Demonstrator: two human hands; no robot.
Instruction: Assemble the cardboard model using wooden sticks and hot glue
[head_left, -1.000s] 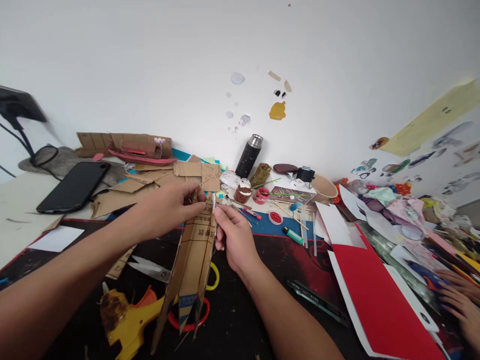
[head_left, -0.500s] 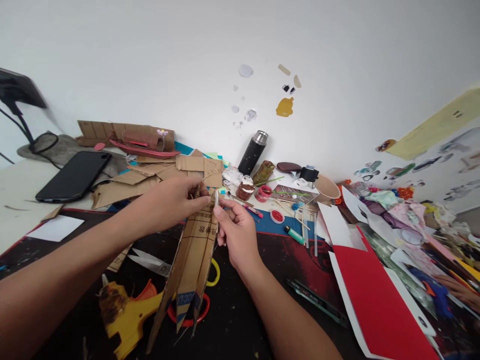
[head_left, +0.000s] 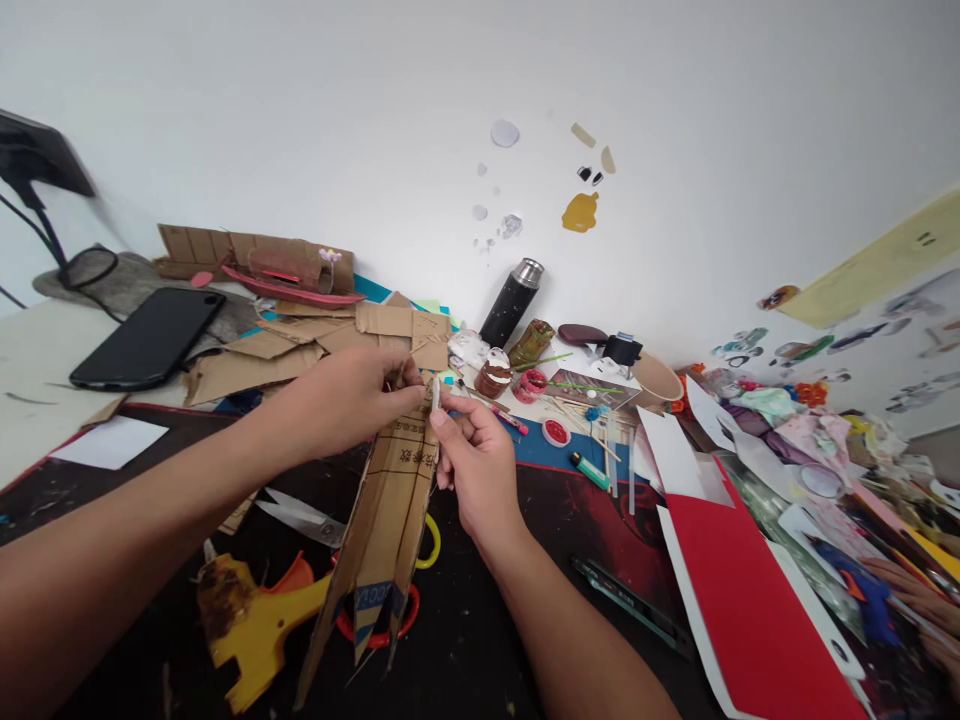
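Folded cardboard piece is held over the dark mat on the desk, far end up at both hands. White strip is pinched in the right hand between thumb and fingers, at the cardboard's right edge. Fingers of the left hand are curled at the far end; what is gripped there is hidden, can't be told. Scissor blades are seen just left of the cardboard, yellow glue gun nearer. Red card is placed right of the cutter.
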